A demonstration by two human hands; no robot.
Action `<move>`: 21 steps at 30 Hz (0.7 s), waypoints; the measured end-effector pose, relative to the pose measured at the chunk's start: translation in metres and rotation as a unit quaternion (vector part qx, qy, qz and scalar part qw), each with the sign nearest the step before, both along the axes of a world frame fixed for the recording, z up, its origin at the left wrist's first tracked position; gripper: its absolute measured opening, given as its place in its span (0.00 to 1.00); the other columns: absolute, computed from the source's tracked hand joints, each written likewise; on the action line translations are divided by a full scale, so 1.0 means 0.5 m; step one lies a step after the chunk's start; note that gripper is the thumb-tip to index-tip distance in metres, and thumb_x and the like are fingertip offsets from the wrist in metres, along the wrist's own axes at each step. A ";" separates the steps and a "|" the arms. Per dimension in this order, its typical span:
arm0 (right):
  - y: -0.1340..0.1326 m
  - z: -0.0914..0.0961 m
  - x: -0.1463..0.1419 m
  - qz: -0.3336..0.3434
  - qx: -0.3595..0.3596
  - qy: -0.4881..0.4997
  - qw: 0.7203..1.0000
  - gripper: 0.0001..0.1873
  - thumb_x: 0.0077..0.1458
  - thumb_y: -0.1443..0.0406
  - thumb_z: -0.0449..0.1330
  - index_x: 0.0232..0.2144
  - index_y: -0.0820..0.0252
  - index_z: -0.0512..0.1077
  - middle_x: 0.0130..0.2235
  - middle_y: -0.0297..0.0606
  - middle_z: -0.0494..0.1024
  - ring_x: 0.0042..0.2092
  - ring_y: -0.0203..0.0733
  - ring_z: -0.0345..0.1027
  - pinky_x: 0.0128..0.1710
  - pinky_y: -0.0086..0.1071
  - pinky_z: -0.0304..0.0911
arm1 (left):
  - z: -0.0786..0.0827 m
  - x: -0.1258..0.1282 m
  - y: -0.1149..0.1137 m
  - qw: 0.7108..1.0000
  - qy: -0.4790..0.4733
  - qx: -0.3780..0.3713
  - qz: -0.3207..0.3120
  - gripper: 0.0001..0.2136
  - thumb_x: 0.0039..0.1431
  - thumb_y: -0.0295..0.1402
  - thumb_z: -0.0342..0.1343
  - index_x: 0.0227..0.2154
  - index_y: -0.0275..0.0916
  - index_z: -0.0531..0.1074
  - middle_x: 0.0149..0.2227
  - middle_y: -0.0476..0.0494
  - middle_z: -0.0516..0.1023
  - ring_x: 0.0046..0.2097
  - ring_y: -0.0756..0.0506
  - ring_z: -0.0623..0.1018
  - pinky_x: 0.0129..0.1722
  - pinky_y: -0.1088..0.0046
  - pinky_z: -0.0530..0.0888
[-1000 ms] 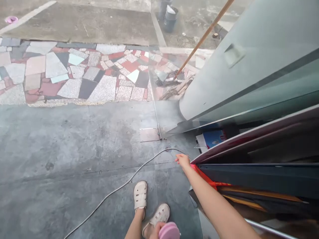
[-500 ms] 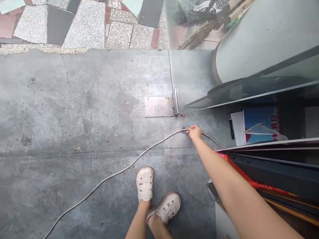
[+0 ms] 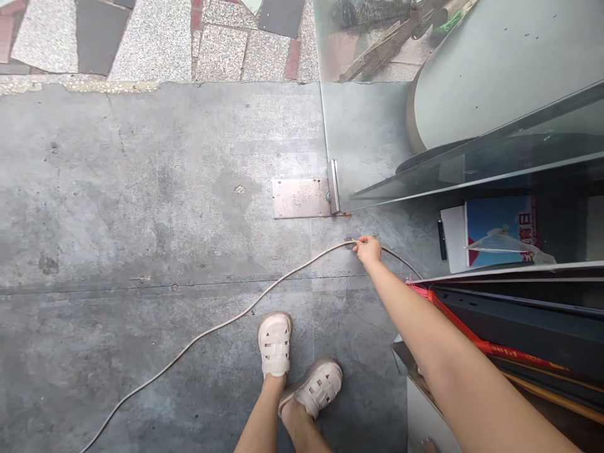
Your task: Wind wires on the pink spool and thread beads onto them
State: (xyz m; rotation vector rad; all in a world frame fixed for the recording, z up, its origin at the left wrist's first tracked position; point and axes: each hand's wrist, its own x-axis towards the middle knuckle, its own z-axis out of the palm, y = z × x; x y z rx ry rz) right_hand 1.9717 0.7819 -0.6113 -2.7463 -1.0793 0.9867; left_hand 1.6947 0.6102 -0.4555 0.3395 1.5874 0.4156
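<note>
My right hand (image 3: pixel 368 250) reaches down to the grey concrete floor (image 3: pixel 141 220) and its fingers are pinched round a pale cable (image 3: pixel 226 325), next to a small dark patch where the cable crosses the floor. The cable runs from the lower left, past my hand, and curves off to the right under dark boards. My left hand is out of view. My two feet in cream sandals (image 3: pixel 292 365) stand just below the hand.
A metal floor hinge plate (image 3: pixel 301 197) holds the corner of a glass door (image 3: pixel 472 113). Behind the glass lie a blue booklet and a pen (image 3: pixel 491 233). Dark boards with a red strip (image 3: pixel 472 343) lean at the right. Mosaic paving (image 3: pixel 155 38) lies beyond.
My view has tilted down to the floor. My right hand went from the red strip out to the cable and closed on it. The pink object by my left hand has left the view.
</note>
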 end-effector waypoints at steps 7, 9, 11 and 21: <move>0.010 0.032 -0.012 -0.024 -0.016 -0.010 1.000 0.11 0.59 0.61 0.54 0.38 0.65 0.69 0.33 0.35 0.72 0.35 0.36 0.67 0.38 0.36 0.65 | 0.003 0.004 -0.006 0.999 0.034 -0.005 0.015 0.08 0.51 0.28 0.52 0.32 0.46 0.73 0.46 0.50 0.75 0.65 0.36 0.48 0.62 0.51 0.54; 0.012 0.038 -0.015 -0.023 -0.019 -0.010 0.999 0.11 0.58 0.61 0.55 0.37 0.65 0.69 0.33 0.35 0.72 0.35 0.36 0.68 0.39 0.37 0.65 | 0.002 0.003 -0.005 0.999 0.033 -0.006 0.012 0.07 0.50 0.28 0.53 0.31 0.46 0.73 0.46 0.49 0.76 0.65 0.37 0.48 0.63 0.52 0.54; 0.012 0.042 -0.018 -0.023 -0.025 -0.007 0.999 0.11 0.58 0.61 0.55 0.36 0.65 0.70 0.33 0.35 0.73 0.35 0.36 0.68 0.40 0.37 0.65 | 0.000 0.002 -0.001 0.999 0.031 -0.010 0.005 0.07 0.51 0.29 0.52 0.32 0.46 0.73 0.45 0.49 0.76 0.64 0.37 0.49 0.62 0.52 0.54; 0.020 0.053 -0.028 -0.021 -0.060 -0.024 0.998 0.12 0.58 0.60 0.55 0.36 0.64 0.70 0.35 0.36 0.74 0.38 0.38 0.68 0.43 0.39 0.64 | -0.004 0.000 0.003 1.000 0.018 -0.013 -0.006 0.07 0.53 0.28 0.51 0.32 0.44 0.72 0.46 0.50 0.76 0.64 0.36 0.49 0.61 0.52 0.58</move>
